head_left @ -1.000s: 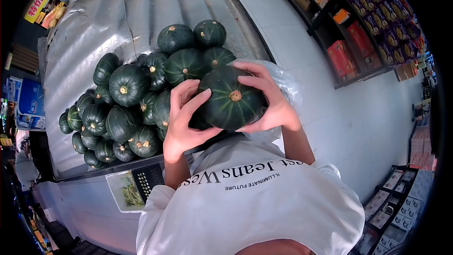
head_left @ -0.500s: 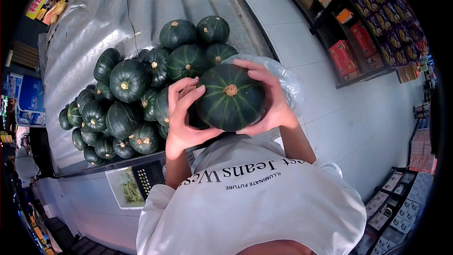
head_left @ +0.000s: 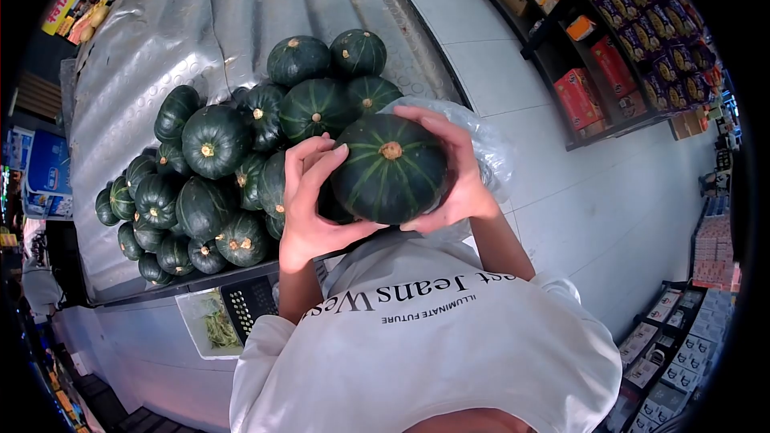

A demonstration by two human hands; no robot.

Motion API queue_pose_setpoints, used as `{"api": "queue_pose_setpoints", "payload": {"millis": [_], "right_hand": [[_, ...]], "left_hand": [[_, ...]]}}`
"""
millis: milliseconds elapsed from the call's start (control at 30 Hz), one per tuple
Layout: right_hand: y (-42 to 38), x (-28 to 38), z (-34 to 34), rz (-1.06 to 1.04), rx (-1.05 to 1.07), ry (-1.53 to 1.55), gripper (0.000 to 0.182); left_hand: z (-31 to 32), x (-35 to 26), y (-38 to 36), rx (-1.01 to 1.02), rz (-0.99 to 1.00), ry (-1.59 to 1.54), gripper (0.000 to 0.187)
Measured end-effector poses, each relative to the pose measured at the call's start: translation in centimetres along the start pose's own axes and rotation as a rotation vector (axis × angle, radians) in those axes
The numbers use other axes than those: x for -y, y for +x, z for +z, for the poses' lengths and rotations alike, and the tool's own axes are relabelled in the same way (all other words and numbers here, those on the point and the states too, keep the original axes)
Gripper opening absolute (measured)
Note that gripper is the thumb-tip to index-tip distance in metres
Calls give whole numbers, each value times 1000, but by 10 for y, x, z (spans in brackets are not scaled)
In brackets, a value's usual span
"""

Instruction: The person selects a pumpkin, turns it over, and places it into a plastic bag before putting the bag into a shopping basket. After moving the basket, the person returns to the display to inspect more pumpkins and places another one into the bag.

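A dark green kabocha squash point(head_left: 391, 180) with paler stripes is held up before my chest, its tan stem end facing me. My left hand point(head_left: 309, 200) grips its left side, thumb along the lower edge and fingertips on the upper left. Around the right side curls my right hand point(head_left: 457, 172), fingers over the top and thumb underneath. Behind the right hand shows a crumpled clear plastic bag point(head_left: 491, 140); what holds it is hidden. Beyond my hands lies a pile of similar squashes point(head_left: 216, 142), with the nearest ones partly covered by my left hand.
The pile rests on a display stand with a grey ribbed mat point(head_left: 148, 56). A white crate point(head_left: 210, 325) of green vegetables and a black crate point(head_left: 250, 301) stand below its front edge. Shelves point(head_left: 597, 104) of packaged goods line the right, across a tiled floor point(head_left: 561, 200).
The view has shifted slightly, moving the pile and stand a little to the left in the picture. Both hands keep the same hold on the squash.
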State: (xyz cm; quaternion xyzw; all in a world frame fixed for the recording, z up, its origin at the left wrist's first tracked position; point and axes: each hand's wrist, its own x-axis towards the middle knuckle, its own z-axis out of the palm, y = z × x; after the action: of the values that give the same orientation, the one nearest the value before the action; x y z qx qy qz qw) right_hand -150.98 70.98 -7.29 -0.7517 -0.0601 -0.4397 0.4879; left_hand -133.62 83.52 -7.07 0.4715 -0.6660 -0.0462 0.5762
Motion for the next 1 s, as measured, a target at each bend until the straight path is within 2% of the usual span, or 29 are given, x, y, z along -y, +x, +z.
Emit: {"api": "queue_pose_setpoints", "payload": {"millis": [400, 600, 700, 800, 1000], "right_hand": [[-2, -5, 1, 4, -41, 8, 94], [-3, -8, 2, 2, -47, 53, 93], [-6, -12, 4, -3, -51, 94, 94], [-6, -14, 4, -16, -57, 8, 98], [-5, -15, 7, -35, -61, 81, 94]], "left_hand": [[2, -1, -1, -18, -32, 22, 86], [-1, -1, 5, 7, 18, 54, 86], [-1, 0, 2, -7, -13, -13, 85], [-2, 1, 2, -6, -7, 17, 85], [-2, -1, 0, -9, -53, -21, 87]]}}
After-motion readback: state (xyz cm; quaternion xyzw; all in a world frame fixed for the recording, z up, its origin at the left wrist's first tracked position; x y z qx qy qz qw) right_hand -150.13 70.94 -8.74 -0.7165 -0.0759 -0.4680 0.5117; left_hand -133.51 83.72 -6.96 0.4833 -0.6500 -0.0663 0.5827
